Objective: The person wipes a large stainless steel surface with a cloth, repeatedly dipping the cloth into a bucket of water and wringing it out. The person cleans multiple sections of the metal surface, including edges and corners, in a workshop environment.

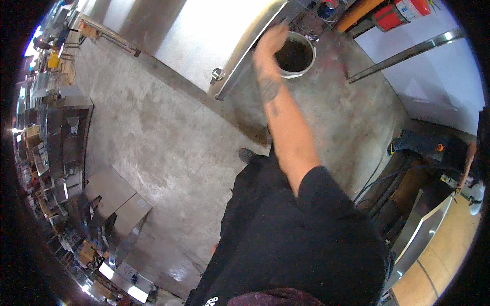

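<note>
My right arm stretches forward to the far edge of the view. My right hand [274,40] is at the edge of a large shiny steel panel or tabletop [204,35], beside a round white-rimmed bucket [312,60] with a dark inside. Its fingers are blurred and partly hidden, so I cannot make out whether they grip anything. A round metal fitting [217,74] sits near the steel surface's closest corner. Of my left hand [214,248] only a small sliver of skin shows at the left side of my dark clothing; its fingers are hidden.
Grey concrete floor [168,143] spreads to the left. Flat cardboard-like sheets [115,191] and crowded shelving line the left side. A red fire extinguisher [403,14], a metal bar [403,56] and a white panel [444,76] stand at the far right. Dark cables [388,178] run near a wooden surface [444,255].
</note>
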The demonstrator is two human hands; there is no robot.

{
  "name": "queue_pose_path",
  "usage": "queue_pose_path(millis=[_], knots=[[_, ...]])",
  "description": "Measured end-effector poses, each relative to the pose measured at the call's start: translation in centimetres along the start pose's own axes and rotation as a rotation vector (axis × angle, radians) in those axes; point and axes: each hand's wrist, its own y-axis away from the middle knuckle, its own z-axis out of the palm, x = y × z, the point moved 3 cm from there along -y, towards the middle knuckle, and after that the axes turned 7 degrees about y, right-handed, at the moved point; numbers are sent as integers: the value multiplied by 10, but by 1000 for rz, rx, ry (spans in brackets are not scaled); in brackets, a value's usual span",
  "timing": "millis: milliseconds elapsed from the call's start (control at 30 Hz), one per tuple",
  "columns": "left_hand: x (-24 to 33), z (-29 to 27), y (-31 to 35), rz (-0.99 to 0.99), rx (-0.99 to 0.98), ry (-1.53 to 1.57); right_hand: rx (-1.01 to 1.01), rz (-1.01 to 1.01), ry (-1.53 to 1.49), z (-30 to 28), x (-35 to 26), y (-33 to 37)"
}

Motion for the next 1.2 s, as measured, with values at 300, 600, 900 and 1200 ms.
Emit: queue_pose_path(millis=[300,600,900,1200], knots=[[-9,-8,-42,34,149,358,-45,723,-46,-7,66,265],[-16,9,-71,3,47,331,-53,733,-92,-10,92,199],[51,-7,-120,35,-90,258,183,-815,128,-45,-195,22],[290,-63,-186,249,246,512,244,-1212,1023,114,-187,-17]])
